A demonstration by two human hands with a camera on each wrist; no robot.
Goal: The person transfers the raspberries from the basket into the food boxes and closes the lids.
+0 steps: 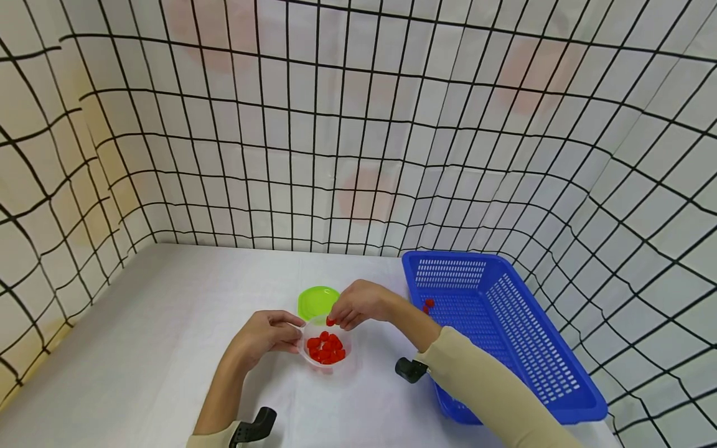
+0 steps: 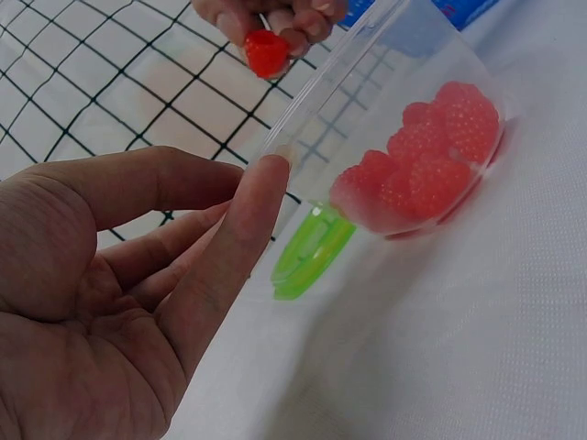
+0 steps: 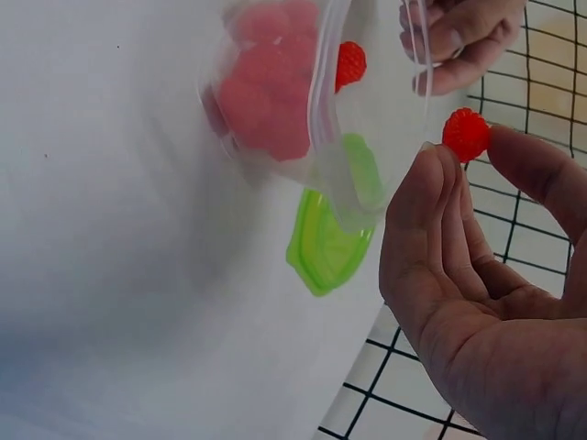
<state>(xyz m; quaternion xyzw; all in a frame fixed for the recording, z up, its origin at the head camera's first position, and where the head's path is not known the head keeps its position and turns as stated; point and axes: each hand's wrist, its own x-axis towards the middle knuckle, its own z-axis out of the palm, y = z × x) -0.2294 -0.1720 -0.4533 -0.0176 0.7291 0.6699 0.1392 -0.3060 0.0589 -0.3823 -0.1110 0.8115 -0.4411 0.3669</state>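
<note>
My left hand (image 1: pixel 272 334) pinches the rim of a clear plastic container (image 1: pixel 350 348) at its left side. In the left wrist view, red raspberries (image 2: pixel 431 160) lie heaped in the container's bottom. Over the container's far side, my right hand (image 1: pixel 360 303) holds a single raspberry (image 3: pixel 467 135) between thumb and fingertips, apart from the rim. Just behind the container lies a bright green lid (image 1: pixel 317 302), also visible in the right wrist view.
To the right stands a large blue basket (image 1: pixel 506 323), with a few raspberries (image 1: pixel 429 303) near its left wall. The right forearm crosses over it. Black wire mesh (image 1: pixel 336 155) borders the white table (image 1: pixel 168 336) at the back and sides.
</note>
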